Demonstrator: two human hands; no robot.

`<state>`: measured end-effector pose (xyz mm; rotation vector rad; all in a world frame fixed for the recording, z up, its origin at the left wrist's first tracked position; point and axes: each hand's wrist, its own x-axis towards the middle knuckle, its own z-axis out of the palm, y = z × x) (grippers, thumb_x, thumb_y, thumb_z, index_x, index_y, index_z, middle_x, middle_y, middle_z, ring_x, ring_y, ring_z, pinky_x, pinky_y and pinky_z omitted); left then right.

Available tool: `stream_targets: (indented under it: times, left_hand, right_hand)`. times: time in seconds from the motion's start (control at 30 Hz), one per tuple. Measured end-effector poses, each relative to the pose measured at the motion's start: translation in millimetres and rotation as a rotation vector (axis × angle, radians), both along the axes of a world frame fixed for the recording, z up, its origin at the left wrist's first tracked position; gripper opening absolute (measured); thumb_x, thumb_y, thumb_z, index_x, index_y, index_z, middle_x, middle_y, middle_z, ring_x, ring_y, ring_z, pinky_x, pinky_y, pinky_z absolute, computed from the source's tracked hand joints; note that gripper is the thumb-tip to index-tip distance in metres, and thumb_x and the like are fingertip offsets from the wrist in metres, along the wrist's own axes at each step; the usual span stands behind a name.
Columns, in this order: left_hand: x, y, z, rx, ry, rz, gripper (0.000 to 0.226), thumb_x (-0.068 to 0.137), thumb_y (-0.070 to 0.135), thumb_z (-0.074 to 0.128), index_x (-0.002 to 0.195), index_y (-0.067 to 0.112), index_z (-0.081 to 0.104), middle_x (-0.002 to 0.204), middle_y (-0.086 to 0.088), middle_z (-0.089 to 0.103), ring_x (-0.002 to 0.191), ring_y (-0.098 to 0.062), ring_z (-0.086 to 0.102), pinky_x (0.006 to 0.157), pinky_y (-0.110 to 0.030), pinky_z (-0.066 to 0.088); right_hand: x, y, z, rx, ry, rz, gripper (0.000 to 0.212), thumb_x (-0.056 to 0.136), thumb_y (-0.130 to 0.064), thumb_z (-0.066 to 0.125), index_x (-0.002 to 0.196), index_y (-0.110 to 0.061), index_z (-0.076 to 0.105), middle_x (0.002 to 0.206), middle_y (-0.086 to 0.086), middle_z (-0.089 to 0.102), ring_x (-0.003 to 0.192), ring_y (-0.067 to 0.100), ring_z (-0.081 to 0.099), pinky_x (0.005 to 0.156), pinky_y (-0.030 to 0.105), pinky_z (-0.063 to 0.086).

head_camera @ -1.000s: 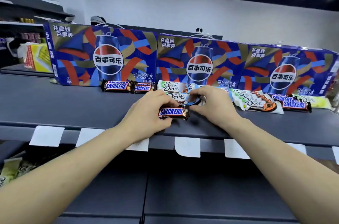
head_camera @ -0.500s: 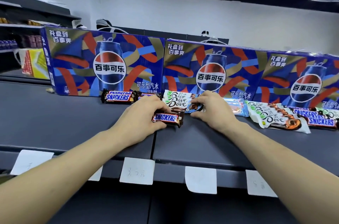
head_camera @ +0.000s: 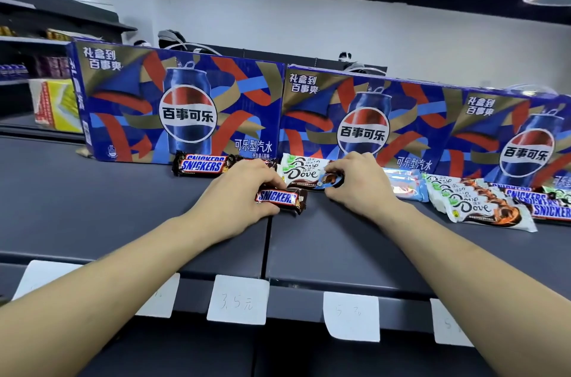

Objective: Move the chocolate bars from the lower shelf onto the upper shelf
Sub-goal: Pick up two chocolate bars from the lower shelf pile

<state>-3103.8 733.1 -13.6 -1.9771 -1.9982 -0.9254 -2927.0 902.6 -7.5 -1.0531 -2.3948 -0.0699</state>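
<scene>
On the upper shelf (head_camera: 92,209): both hands work side by side in front of the cola boxes.
Left hand (head_camera: 234,194): fingers curled round a Snickers bar (head_camera: 279,199), which lies low on the shelf, just left of the seam.
Right hand (head_camera: 358,182): fingers pinch the near end of a Dove bar (head_camera: 304,174) on the white stack.
Just changed: 1 second ago the Snickers bar was near the front edge; both hands have since pushed deeper, toward the row at the back.
Meaning: I judge this pair all but placed; letting go is what remains.
Snickers count: 1 in hand, a stack of 2 (head_camera: 202,165) at the back left, at least 2 more (head_camera: 547,203) far right.
Dove count: about 2 under the right hand, about 4 in the fan (head_camera: 475,206) to the right.
Pale blue packets (head_camera: 404,186): about 2, hard to separate.
Cola boxes (head_camera: 185,107): 3.
Price tags (head_camera: 237,299): 5 along the edge.
Lower shelf: out of sight.
</scene>
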Motion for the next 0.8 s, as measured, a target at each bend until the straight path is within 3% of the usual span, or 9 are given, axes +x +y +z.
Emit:
stream_targets:
  times: [0.23,0.53,0.8]
  left_hand:
    - [2.0,2.6,-1.1,0.022,0.018,-0.004,0.030,0.078,0.031,0.074,0.106,0.033,0.066,0.098,0.017,0.054,0.097,-0.005,0.046,0.090,-0.036,0.045]
    - [-12.7,-1.3,1.1,0.015,-0.062,0.115,0.027,0.073,0.025,0.072,0.097,0.036,0.066,0.095,0.014,0.058,0.095,-0.010,0.055,0.084,-0.038,0.049]
    - [-30.9,1.2,3.4,-0.051,0.073,0.253,0.029,0.077,0.025,0.067,0.106,0.028,0.066,0.103,0.008,0.061,0.099,-0.015,0.053,0.079,-0.032,0.047]
  right_hand:
    - [4.6,-9.3,-1.3,-0.006,0.029,-0.008,0.053,0.080,-0.032,0.068,0.131,-0.024,0.059,0.124,0.000,0.056,0.113,0.024,0.044,0.092,0.033,0.042]
    - [-19.1,-36.7,2.5,-0.026,0.023,0.177,0.057,0.087,-0.046,0.063,0.137,-0.021,0.052,0.132,0.000,0.053,0.125,0.021,0.045,0.103,0.038,0.040]
    - [-41.7,-49.0,3.2,-0.049,-0.018,0.242,0.059,0.090,-0.043,0.062,0.142,-0.018,0.046,0.142,-0.002,0.047,0.131,0.019,0.043,0.106,0.032,0.036]
